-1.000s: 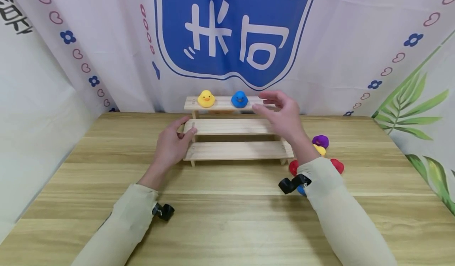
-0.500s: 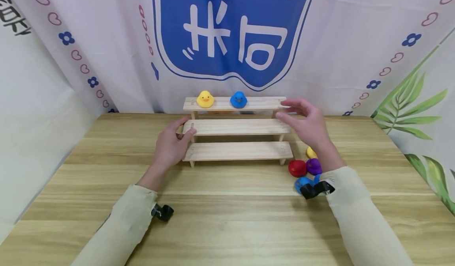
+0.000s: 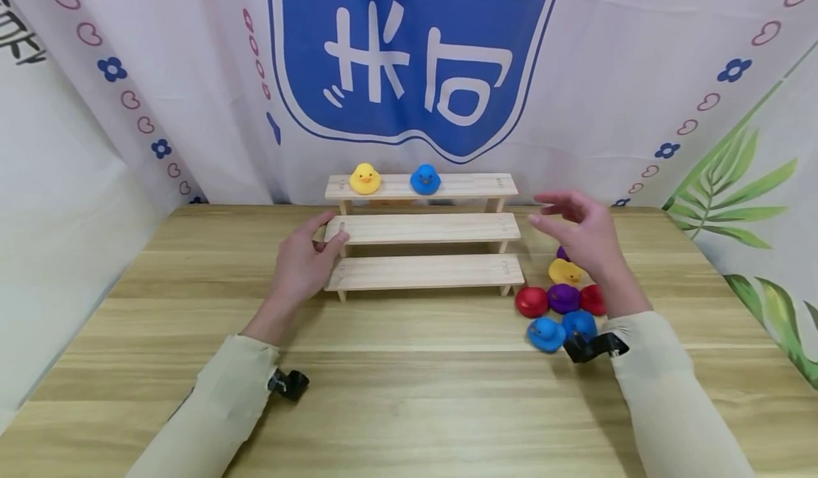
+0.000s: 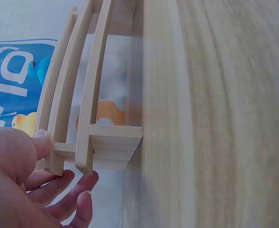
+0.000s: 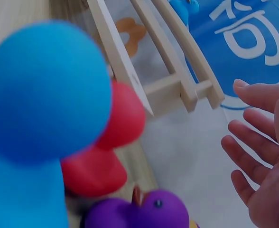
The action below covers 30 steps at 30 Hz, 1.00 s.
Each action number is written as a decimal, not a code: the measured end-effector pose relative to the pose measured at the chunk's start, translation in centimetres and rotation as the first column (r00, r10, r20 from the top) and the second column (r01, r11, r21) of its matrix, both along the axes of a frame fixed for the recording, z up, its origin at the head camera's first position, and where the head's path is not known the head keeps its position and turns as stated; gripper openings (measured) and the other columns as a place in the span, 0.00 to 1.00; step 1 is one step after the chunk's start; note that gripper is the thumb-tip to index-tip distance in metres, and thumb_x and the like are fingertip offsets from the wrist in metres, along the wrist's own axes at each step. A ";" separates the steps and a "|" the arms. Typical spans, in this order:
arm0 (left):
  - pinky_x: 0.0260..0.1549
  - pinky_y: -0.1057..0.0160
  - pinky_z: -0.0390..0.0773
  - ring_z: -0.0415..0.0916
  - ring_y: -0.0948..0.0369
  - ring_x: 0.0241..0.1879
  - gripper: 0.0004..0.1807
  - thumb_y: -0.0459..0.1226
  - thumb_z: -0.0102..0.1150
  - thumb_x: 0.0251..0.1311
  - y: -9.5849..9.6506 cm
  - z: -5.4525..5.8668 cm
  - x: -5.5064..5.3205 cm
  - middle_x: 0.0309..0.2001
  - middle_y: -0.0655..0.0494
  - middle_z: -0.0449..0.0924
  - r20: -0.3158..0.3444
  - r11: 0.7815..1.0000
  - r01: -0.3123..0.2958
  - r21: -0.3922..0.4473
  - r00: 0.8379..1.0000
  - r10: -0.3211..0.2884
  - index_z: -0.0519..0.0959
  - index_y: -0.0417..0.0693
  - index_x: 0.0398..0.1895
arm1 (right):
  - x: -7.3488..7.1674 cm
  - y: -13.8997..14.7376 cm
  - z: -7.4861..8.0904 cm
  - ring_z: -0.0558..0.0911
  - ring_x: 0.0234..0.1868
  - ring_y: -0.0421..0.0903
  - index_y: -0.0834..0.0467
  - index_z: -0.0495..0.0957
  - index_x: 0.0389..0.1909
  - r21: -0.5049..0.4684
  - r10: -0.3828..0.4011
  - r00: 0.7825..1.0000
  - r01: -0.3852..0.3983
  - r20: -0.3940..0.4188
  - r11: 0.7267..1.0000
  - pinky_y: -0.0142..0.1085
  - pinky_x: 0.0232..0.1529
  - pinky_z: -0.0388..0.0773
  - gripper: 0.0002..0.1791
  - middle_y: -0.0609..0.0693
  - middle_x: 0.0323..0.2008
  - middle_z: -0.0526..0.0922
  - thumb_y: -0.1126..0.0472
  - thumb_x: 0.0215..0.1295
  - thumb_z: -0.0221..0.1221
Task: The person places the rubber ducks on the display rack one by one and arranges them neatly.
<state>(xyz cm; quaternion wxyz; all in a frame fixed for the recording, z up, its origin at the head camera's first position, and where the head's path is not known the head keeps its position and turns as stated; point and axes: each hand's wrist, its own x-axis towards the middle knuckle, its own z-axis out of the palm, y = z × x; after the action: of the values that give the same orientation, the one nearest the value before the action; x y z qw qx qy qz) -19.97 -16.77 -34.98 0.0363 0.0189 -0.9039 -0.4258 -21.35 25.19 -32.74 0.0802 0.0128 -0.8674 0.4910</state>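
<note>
We are steadying the stepped wooden rack [image 3: 422, 231] with our left hand [image 3: 302, 263], thumb and fingers resting against its left end. Our right hand [image 3: 584, 235] is hovering empty, fingers loosely spread, directly above the cluster of toy ducks [image 3: 562, 300] lying below beside the rack's right end.

Wooden table [image 3: 409, 393], light plank surface. A three-step wooden rack [image 3: 424, 272] stands near the far edge, at its middle. Loose rubber ducks lie directly on the table toward the right edge, just beside the rack's right end: red [image 3: 532, 301], purple [image 3: 563, 297], yellow [image 3: 564, 272], blue [image 3: 546, 334].
</note>
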 end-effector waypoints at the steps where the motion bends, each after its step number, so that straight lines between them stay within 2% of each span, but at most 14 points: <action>1: 0.30 0.65 0.80 0.79 0.52 0.46 0.33 0.50 0.56 0.79 0.0 0.0 0.0 0.77 0.44 0.69 0.001 1.000 0.000 0.001 1.000 0.000 0.64 0.55 0.83 | 0.0 0.2 -0.1 0.78 0.66 0.52 0.51 0.79 0.68 0.009 -0.001 1.000 0.001 0.005 1.000 0.56 0.78 0.65 0.30 0.52 0.66 0.81 0.43 0.70 0.69; 8: 0.32 0.64 0.81 0.80 0.51 0.49 0.33 0.51 0.56 0.79 -0.1 0.0 0.0 0.79 0.45 0.67 0.006 1.000 0.004 0.007 1.000 -0.004 0.64 0.56 0.83 | 0.3 2.0 -0.5 0.77 0.65 0.47 0.49 0.78 0.68 0.041 -0.005 0.999 0.003 0.054 0.999 0.55 0.77 0.66 0.31 0.50 0.66 0.80 0.39 0.70 0.68; 11: 0.32 0.64 0.81 0.80 0.51 0.49 0.33 0.51 0.56 0.79 -0.1 -0.1 -0.1 0.79 0.45 0.68 0.002 1.000 0.004 0.004 1.000 -0.004 0.65 0.56 0.82 | 0.4 3.0 -0.7 0.78 0.62 0.41 0.50 0.78 0.68 0.060 0.001 0.999 -0.004 0.046 0.998 0.48 0.74 0.68 0.31 0.46 0.64 0.82 0.39 0.70 0.67; 16: 0.31 0.65 0.80 0.79 0.52 0.46 0.33 0.50 0.56 0.79 -0.2 -0.1 -0.1 0.78 0.44 0.68 -0.009 1.000 0.006 -0.001 1.000 -0.006 0.65 0.55 0.82 | 0.5 4.8 -1.5 0.77 0.58 0.36 0.51 0.77 0.69 0.080 -0.020 0.998 0.014 0.066 0.997 0.34 0.62 0.73 0.32 0.44 0.63 0.81 0.39 0.72 0.66; 19: 0.30 0.65 0.79 0.78 0.52 0.45 0.32 0.49 0.56 0.79 -0.1 -0.1 -0.2 0.78 0.44 0.69 -0.012 1.000 0.007 -0.002 1.000 -0.007 0.65 0.54 0.82 | 0.4 5.8 -2.1 0.77 0.57 0.34 0.52 0.76 0.70 0.076 -0.035 0.995 0.028 0.093 0.997 0.32 0.59 0.74 0.32 0.46 0.63 0.81 0.40 0.72 0.65; 24: 0.30 0.65 0.79 0.79 0.52 0.44 0.32 0.49 0.57 0.79 -0.1 -0.1 -0.2 0.77 0.44 0.70 -0.020 1.000 0.008 -0.008 1.000 -0.008 0.66 0.53 0.82 | 0.3 6.9 -2.8 0.77 0.56 0.34 0.54 0.76 0.71 0.072 -0.040 0.992 0.032 0.123 0.997 0.38 0.62 0.73 0.30 0.43 0.61 0.82 0.44 0.74 0.65; 27: 0.29 0.65 0.78 0.79 0.53 0.43 0.32 0.49 0.57 0.79 -0.1 -0.2 -0.2 0.77 0.44 0.70 -0.025 1.000 0.005 -0.011 1.000 -0.005 0.66 0.53 0.82 | 0.3 7.3 -3.2 0.77 0.60 0.40 0.54 0.74 0.72 0.076 -0.030 0.987 0.018 0.156 0.997 0.48 0.67 0.73 0.30 0.50 0.66 0.80 0.46 0.76 0.64; 30: 0.28 0.65 0.78 0.78 0.53 0.41 0.32 0.49 0.57 0.79 -0.1 -0.2 -0.2 0.76 0.45 0.71 -0.027 1.000 0.003 -0.014 1.000 -0.004 0.66 0.53 0.81 | 0.3 7.7 -3.6 0.75 0.67 0.50 0.54 0.73 0.74 0.080 -0.016 0.980 0.000 0.199 0.997 0.60 0.72 0.70 0.31 0.58 0.71 0.76 0.46 0.76 0.63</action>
<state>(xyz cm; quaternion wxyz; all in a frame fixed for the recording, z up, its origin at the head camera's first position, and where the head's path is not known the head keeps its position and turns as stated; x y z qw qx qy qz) -20.15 -16.82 -35.15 0.0480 0.0113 -0.9064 -0.4196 -21.08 32.91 -36.30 -0.0059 -0.0370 -0.8899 0.4546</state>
